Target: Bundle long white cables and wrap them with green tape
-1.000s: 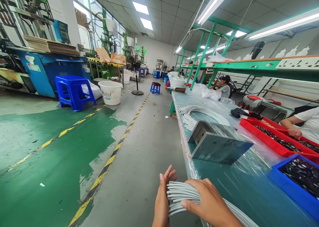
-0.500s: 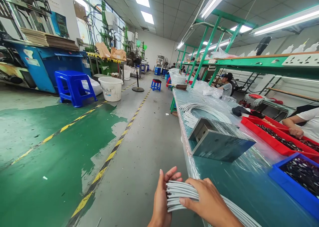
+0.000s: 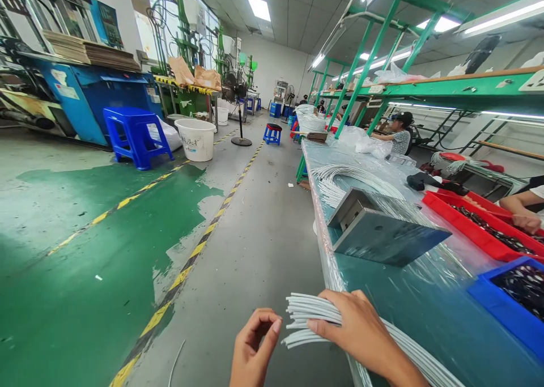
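My right hand (image 3: pixel 361 333) lies over a bundle of white cables (image 3: pixel 308 319) at the near edge of the teal workbench (image 3: pixel 403 302), fingers wrapped on the cables. The cable ends stick out past the bench edge toward the aisle. My left hand (image 3: pixel 253 347) hovers just left of the cable ends, apart from them, with fingers curled and thumb and forefinger pinched together; nothing shows between them.
A metal block fixture (image 3: pixel 382 231) sits on the bench ahead, with coiled white cables (image 3: pixel 352 177) behind it. A red tray (image 3: pixel 480 228) and blue bin (image 3: pixel 510 296) hold dark parts. Another person's arm (image 3: pixel 522 211) reaches in at right. The aisle holds a blue stool (image 3: pixel 136 135) and white bucket (image 3: pixel 196 139).
My left hand has pulled away from the cable ends, moving left and down and curling its fingers. The right hand still holds the bundle.
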`<state>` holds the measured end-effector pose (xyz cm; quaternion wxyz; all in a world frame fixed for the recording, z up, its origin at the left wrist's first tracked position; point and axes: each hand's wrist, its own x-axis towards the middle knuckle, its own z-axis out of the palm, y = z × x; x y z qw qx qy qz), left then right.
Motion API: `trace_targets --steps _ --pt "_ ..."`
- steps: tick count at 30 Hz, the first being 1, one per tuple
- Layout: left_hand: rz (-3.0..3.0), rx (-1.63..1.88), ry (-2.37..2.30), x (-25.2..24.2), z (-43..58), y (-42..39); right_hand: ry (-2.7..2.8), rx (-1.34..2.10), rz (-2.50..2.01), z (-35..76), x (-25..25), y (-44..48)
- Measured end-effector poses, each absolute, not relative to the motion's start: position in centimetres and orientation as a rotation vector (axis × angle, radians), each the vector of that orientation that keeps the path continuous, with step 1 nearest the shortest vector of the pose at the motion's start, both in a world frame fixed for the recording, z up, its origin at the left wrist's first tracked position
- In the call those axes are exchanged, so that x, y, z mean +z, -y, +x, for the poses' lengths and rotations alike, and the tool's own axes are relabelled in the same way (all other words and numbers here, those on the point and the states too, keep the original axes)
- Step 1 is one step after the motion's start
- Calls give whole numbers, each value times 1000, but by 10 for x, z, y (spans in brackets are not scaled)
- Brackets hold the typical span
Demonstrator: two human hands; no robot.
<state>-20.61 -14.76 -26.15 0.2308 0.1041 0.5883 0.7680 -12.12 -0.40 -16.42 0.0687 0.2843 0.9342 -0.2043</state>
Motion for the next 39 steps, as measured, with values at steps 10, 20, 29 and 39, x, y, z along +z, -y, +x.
trace_targets --steps 10,20,29,39 --pt "663 1917 -1672 -256 -209 147 -2845 -650 828 -120 -168 2" --pt "563 1797 -1748 -256 -210 135 -2855 -615 831 -119 -167 3" --pt "467 1605 -1472 -241 -223 147 -2869 -636 818 -117 -172 -1" --pt "39 1782 -1149 -249 -225 146 -2900 -688 826 -114 -179 -5"
